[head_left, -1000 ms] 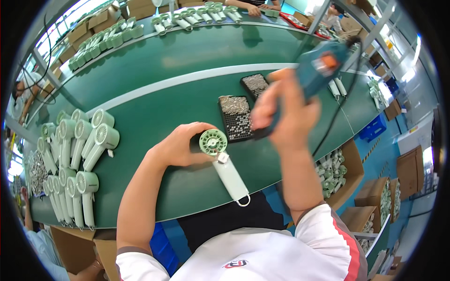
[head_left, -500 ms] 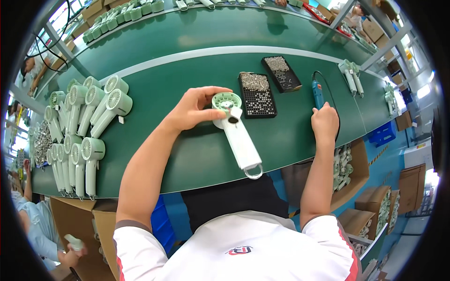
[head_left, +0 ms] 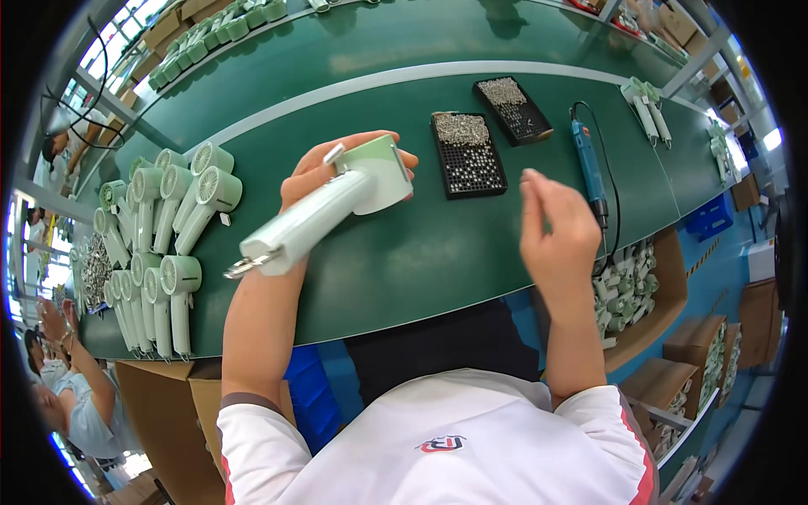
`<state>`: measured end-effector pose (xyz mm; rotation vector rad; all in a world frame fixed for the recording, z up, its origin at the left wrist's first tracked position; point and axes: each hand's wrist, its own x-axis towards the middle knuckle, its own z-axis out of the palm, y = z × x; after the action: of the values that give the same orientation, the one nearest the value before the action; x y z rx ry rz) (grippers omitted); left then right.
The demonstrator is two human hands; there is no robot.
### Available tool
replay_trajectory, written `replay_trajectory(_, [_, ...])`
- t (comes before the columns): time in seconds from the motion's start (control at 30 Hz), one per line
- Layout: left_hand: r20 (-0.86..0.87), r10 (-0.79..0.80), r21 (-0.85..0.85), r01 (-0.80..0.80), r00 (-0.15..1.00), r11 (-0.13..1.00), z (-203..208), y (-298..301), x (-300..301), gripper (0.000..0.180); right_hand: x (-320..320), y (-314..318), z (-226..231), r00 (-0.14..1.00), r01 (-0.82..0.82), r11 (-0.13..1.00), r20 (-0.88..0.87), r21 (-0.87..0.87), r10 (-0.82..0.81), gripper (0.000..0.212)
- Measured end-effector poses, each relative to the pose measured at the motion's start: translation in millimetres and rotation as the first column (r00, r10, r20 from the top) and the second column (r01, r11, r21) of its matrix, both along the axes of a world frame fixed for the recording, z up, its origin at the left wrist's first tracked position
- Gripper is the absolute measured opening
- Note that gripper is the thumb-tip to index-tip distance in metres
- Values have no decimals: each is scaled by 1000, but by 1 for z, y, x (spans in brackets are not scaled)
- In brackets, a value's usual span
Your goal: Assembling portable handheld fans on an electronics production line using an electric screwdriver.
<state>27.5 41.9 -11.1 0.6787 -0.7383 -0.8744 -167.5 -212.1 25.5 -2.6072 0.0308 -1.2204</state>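
My left hand (head_left: 307, 177) grips a handheld fan (head_left: 324, 210) by its round head, with fingers behind and around it. The fan has a pale green and white head and a white handle slanting down to the left, ending in a metal loop. Its grille side is hidden from view. My right hand (head_left: 557, 231) hovers over the table's front part, thumb and fingers apart, with nothing seen in it. To its right lies a blue electric screwdriver (head_left: 587, 160) with a black cable, apart from the hand. Two black screw trays (head_left: 475, 183) hold small silver screws beyond my hands.
On the left of the green table (head_left: 396, 278) several fans (head_left: 215, 189) stand in a cluster beside a heap of metal parts (head_left: 94, 268). More fans (head_left: 646, 114) lie at the far right. Cardboard boxes (head_left: 160, 412) sit below the edge. Another person's hands (head_left: 59, 320) show at left.
My right hand has let go of the screwdriver and moved left. My left hand has drawn the fan leftward and turned it, so its handle points lower left and its grille faces away.
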Motion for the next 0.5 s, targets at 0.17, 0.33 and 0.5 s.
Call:
replay_trajectory(0.17, [8, -39, -146, 40, 999, 989, 0, -9, -1, 78, -6, 48, 10, 899, -438, 880, 79, 185, 431, 46])
replay_trajectory(0.33, [101, 194, 209, -211, 976, 955, 7, -2, -13, 59, -5, 72, 32, 800, -573, 697, 109, 431, 590, 88])
replay_trajectory(0.5, [310, 280, 334, -379, 909, 863, -9, -14, -10, 43, 3, 44, 12, 828, -532, 687, 131, 495, 546, 54])
